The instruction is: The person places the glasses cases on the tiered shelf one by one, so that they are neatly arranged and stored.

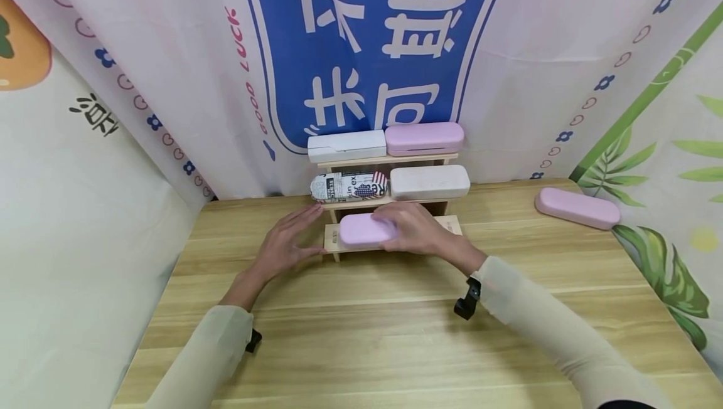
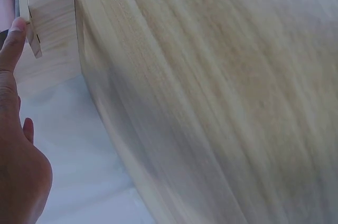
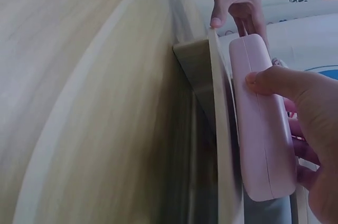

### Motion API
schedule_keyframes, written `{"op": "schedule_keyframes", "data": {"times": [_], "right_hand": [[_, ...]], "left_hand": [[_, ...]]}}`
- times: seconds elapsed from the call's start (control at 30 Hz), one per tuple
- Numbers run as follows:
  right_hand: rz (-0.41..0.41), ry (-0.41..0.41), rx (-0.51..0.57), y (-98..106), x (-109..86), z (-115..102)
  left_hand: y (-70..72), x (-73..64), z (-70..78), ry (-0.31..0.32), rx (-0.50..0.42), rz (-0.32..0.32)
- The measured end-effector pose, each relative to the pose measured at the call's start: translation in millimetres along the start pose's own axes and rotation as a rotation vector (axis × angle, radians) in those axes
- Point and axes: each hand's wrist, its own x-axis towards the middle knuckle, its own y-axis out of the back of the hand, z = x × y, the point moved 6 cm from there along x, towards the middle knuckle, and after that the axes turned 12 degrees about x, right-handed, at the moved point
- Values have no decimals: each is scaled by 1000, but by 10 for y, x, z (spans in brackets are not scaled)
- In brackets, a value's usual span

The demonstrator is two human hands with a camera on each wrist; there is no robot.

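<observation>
On the lowest step of a small wooden tiered shelf point(image 1: 331, 241) lies a lilac glasses case point(image 1: 361, 231). My right hand point(image 1: 415, 228) holds this case by its right end, thumb on the front face and fingers behind, as the right wrist view shows. At the shelf's left end is my left hand point(image 1: 288, 241), fingers extended and thumb spread apart. In the right wrist view its thumb tip point(image 3: 215, 22) touches the end of the lowest step. The middle step carries a printed glasses case point(image 1: 347, 187) beside a white one point(image 1: 430, 182).
A pale glasses case point(image 1: 347, 145) and a pink one point(image 1: 425, 138) stand on the top step. Another pink case point(image 1: 578, 208) lies at the right on the wooden table point(image 1: 384, 340). A printed curtain point(image 1: 508, 83) hangs close behind the shelf.
</observation>
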Motion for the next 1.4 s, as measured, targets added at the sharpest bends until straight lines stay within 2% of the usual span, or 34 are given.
{"op": "schedule_keyframes", "data": {"times": [0.3, 0.5, 0.63, 0.87, 1.13, 1.4], "right_hand": [[28, 6, -64, -174, 74, -58], [34, 23, -63, -261, 188, -131], [39, 24, -77, -287, 227, -142], [16, 55, -120, -315, 275, -150], [-9, 54, -164, -358, 303, -187], [1, 51, -169, -380, 275, -190]], "left_hand": [[-30, -9, -32, -9, -16, 2], [27, -18, -50, -14, -4, 8], [43, -8, -48, -15, -12, -2], [31, 18, -43, 21, -14, -32], [16, 19, -39, 27, -22, -18], [-43, -5, -57, 36, -43, -22]]}}
